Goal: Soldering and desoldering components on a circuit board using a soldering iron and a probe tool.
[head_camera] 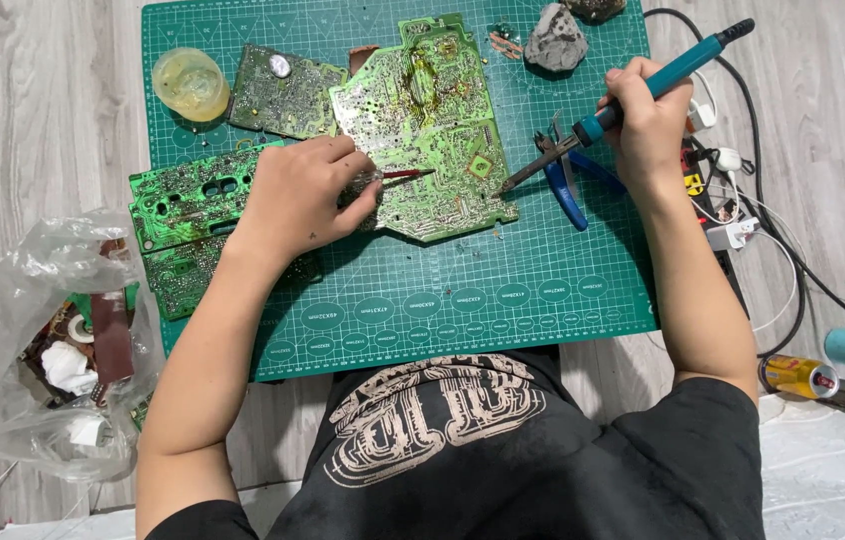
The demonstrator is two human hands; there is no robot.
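Bright, even overhead light; soft shadows, sharp focus throughout.

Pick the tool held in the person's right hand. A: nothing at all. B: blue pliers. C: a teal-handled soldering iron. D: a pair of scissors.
C: the right hand grips the teal-handled soldering iron, its tip near the green circuit board, while the blue pliers lie unheld on the mat.
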